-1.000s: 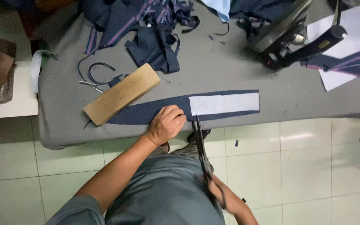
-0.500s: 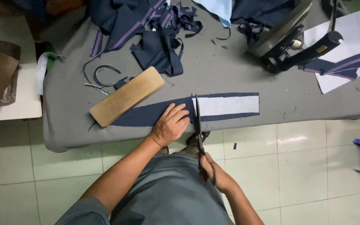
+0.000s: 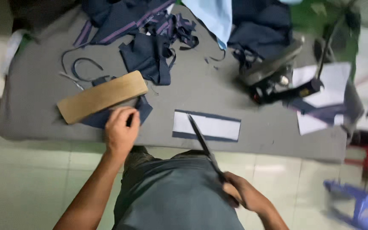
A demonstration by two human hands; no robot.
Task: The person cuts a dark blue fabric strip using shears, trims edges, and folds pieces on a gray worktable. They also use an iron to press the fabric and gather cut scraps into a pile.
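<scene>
My left hand (image 3: 121, 130) pinches a dark navy fabric piece (image 3: 143, 108) at the near edge of the grey padded table (image 3: 35, 110), just below a long wooden block (image 3: 103, 97). My right hand (image 3: 243, 194) is down by my waist, gripping black scissors (image 3: 201, 138). Their blades point up over the left end of a short navy strip faced with white lining (image 3: 207, 126). That strip lies flat on the table, apart from the navy piece in my left hand.
Navy fabric scraps and strips (image 3: 150, 55) and a light blue cloth (image 3: 214, 15) are piled at the back. A black iron (image 3: 273, 72) rests at the right beside white paper sheets (image 3: 324, 85). A blue stool (image 3: 358, 204) stands on the tiled floor.
The long strip is now two parts. My left hand has drawn the navy part to the left, and the white-faced part stays put. The scissors have pulled back towards me.
</scene>
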